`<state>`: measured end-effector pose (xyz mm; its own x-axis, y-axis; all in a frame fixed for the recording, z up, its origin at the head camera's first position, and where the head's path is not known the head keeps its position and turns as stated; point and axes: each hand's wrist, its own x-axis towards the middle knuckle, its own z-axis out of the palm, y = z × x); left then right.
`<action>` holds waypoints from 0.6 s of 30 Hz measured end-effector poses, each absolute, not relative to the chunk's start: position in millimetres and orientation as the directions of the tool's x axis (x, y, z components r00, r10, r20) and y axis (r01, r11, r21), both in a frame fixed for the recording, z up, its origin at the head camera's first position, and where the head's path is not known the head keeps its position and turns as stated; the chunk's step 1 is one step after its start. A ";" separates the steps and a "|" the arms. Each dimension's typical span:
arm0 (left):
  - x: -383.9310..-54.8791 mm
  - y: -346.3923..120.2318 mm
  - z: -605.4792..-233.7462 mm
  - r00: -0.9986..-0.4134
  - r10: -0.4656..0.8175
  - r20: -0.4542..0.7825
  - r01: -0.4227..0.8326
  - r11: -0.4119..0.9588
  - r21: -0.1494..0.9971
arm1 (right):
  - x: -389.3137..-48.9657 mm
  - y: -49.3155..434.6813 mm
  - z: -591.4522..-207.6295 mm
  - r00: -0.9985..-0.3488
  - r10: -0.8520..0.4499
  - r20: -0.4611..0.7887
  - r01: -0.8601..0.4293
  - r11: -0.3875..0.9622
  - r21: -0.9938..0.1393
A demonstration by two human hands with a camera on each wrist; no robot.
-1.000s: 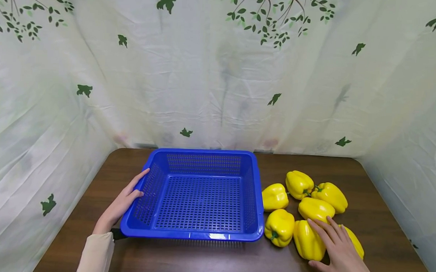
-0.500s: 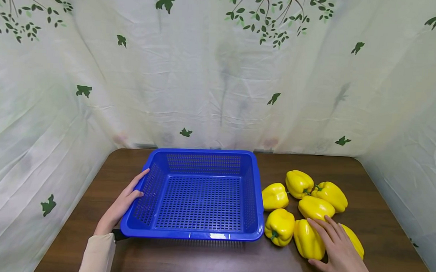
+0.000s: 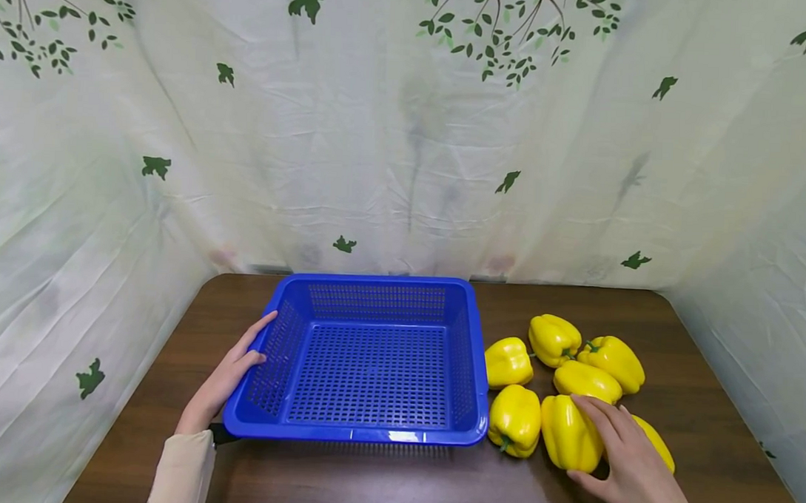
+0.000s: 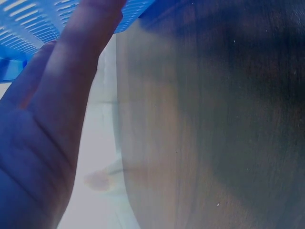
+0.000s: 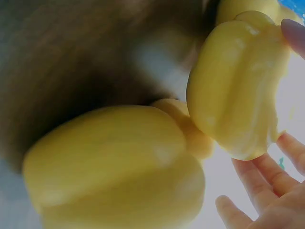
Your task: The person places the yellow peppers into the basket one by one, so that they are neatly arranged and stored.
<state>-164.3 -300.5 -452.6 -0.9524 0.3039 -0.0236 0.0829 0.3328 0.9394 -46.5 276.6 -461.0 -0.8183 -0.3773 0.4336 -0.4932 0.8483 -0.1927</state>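
A blue plastic basket (image 3: 350, 433) with perforated walls stands on the brown table, nothing inside it. My left hand (image 3: 220, 386) holds its left side, thumb over the rim and fingers along the outer wall (image 4: 28, 24). At the right, my right hand (image 3: 629, 455) grips a yellow bell pepper (image 3: 565, 435) between thumb and fingers. The right wrist view shows that bell pepper (image 5: 233, 90) tilted, thumb at one end and fingertips at the other. Another bell pepper (image 3: 656, 444) lies partly hidden behind the right hand.
Several more yellow bell peppers lie close together right of the basket, among them one pepper (image 3: 509, 363) at its wall and another pepper (image 3: 516, 418) nearer the front. A pale curtain (image 3: 380, 132) with leaf prints encloses the table (image 3: 341, 486) at the back and sides.
My right hand has closed in on the bell pepper, which has risen and tipped slightly. The pepper beside it has turned a little. My left hand and the basket stay put.
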 end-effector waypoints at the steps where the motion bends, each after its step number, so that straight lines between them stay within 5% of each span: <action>1: -164.0 -300.5 -452.5 -0.953 0.303 -0.025 0.081 0.331 0.940 | -47.6 276.0 -458.9 -0.812 -0.380 0.444 -0.503 0.841 -0.200; 18: -162.3 -298.7 -448.7 -0.959 0.282 -0.033 0.077 0.371 0.926 | -72.0 256.8 -416.9 -0.739 -0.422 0.526 -0.600 0.767 -0.227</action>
<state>-162.3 -298.7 -448.7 -0.9588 0.2821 -0.0333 0.0769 0.3707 0.9256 -72.0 256.8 -416.9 -0.7388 -0.4216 0.5258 -0.5997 0.7672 -0.2275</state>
